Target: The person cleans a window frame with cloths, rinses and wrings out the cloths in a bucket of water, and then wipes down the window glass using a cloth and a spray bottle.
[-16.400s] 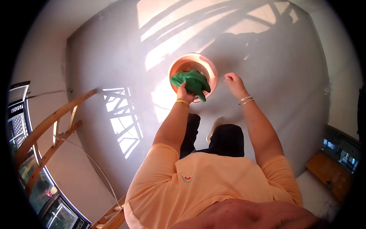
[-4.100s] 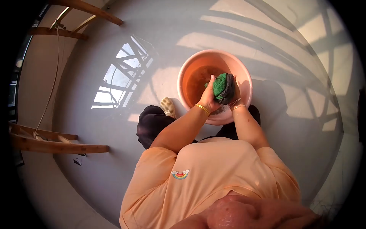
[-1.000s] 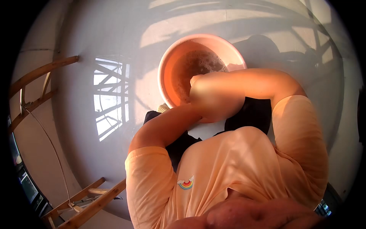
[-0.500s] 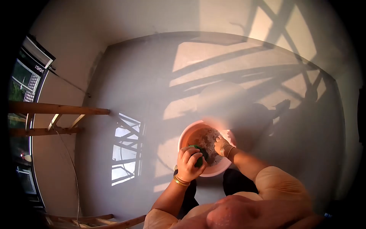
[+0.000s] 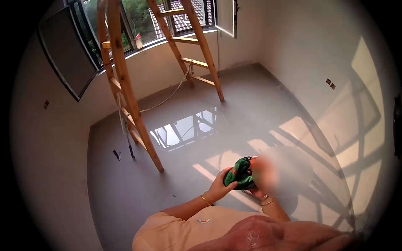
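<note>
A green cloth [image 5: 239, 175] with dark and orange patches is bunched between my two hands, in the lower middle of the view. My left hand [image 5: 220, 187] is closed round its left side, thumb near the lower edge. My right hand [image 5: 256, 191] grips the cloth from the right and below, with its fingers partly hidden. A blurred patch covers the area just right of the cloth, and the basin cannot be made out there.
A wooden ladder [image 5: 125, 90] stands on the grey floor [image 5: 192, 161] at the left, its other leg section nearer the open windows [image 5: 226, 16]. A cable hangs between the sections. Small dark items [image 5: 117, 155] lie on the floor at the left. Walls rise on both sides.
The view has swung towards the windows and ladder. My right hand has left the basin and is on the green cloth with my left hand. The basin no longer shows clearly.
</note>
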`<state>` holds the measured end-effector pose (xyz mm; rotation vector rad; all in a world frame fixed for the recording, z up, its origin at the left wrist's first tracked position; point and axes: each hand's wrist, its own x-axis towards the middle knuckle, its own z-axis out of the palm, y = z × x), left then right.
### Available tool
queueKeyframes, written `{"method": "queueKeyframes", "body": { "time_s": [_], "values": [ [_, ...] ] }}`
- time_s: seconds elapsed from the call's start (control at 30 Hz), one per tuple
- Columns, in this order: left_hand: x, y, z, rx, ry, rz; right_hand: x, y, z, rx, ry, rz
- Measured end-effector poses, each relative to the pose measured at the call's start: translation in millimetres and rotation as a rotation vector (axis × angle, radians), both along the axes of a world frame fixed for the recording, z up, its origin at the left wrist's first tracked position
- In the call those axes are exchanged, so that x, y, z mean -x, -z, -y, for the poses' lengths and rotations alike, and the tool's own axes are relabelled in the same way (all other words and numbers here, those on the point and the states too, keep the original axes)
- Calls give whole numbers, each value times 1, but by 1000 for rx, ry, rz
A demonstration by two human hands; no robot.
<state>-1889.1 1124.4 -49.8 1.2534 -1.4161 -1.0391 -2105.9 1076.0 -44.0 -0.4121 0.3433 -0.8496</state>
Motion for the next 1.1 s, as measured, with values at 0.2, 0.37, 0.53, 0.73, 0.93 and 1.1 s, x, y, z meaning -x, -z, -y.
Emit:
{"method": "queueKeyframes", "body": {
  "time_s": [0.2, 0.37, 0.53, 0.73, 0.93, 1.1],
  "values": [
    [-161, -25, -109, -645, -156, -897, -159, -76, -71, 212, -226, -166],
    [-323, 29, -216, -270, -478, 324, -354, -62, -124, 366, -286, -490],
    [-444, -67, -317, -92, -528, 233, -565, -71, -201, 741, -582, -720],
    [-569, -86, -381, -22, -882, 376, -728, -101, -245, 1280, -969, -406],
    [-701, -92, -374, -82, -945, 447, -871, -113, -220, 1529, -1049, -451],
    [-845, -95, -341, -148, -1031, 48, -998, -126, -159, 1710, -967, -574]
  ]
}}
